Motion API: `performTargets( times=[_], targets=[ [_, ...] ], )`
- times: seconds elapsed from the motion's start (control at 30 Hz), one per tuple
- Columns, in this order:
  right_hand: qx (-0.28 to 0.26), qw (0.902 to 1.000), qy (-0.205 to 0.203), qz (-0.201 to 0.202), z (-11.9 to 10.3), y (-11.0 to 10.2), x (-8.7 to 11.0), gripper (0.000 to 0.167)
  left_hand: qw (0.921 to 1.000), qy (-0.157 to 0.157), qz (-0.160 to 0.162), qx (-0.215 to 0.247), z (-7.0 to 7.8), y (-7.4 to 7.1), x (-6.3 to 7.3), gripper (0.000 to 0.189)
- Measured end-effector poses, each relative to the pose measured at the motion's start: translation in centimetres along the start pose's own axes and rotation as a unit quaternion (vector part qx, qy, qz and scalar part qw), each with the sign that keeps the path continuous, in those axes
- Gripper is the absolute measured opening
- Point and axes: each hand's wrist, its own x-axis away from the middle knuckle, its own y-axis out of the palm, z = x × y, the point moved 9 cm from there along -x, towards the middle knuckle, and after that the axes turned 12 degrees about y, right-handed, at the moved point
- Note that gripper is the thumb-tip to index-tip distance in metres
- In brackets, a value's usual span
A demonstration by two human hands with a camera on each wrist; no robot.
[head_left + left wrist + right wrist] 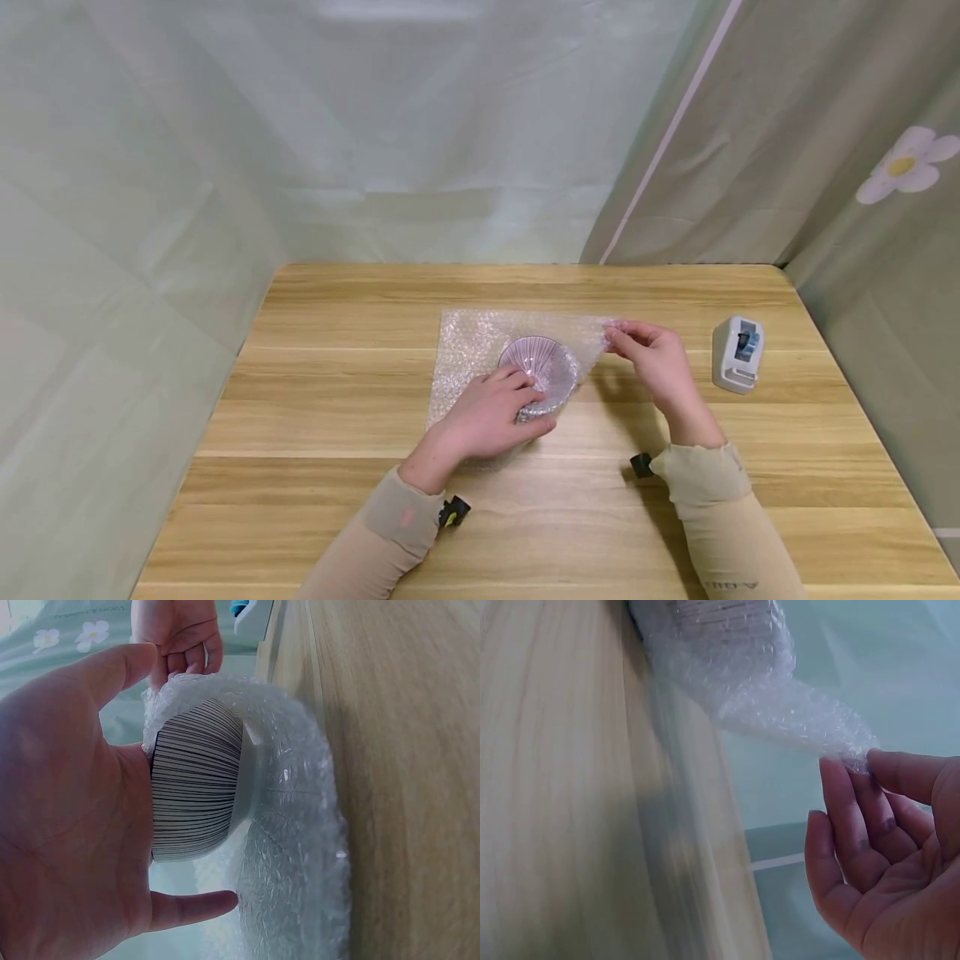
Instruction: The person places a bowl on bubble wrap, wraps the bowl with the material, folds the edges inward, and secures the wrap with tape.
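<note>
A striped bowl (534, 360) stands on a sheet of bubble wrap (465, 342). In the left wrist view, thin dark lines run down the bowl's white outer side (196, 787), and the wrap curves up around its foot. My left hand (491, 412) rests over the bowl's near left rim, its middle fingers reaching inside, thumb and little finger spread outside. Those middle fingers are hidden behind the bowl in the left wrist view. My right hand (660, 367) pinches a corner of the wrap between thumb and fingertips, drawn up off the table at the bowl's right.
A white tape dispenser (737, 354) with a blue roll stands on the wooden table (322, 400), right of my right hand. Pale curtains (450, 167) hang behind the table and at both sides. Small black devices (453, 511) sit at both wrists.
</note>
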Motion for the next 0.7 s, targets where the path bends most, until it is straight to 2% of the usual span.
performTargets(
  times=[0.2, 0.7],
  targets=[
    [-0.023, 0.9997, -0.007, 0.007, -0.3, 0.3, 0.2, 0.035, 1.0, -0.001, -0.004, -0.002, 0.0, 0.0, -0.1, 0.066],
    [-0.029, 0.9992, -0.024, 0.01, -1.3, 1.8, 0.8, 0.029, 1.0, 0.001, -0.004, -0.005, -0.2, -0.3, -0.3, 0.066]
  ],
)
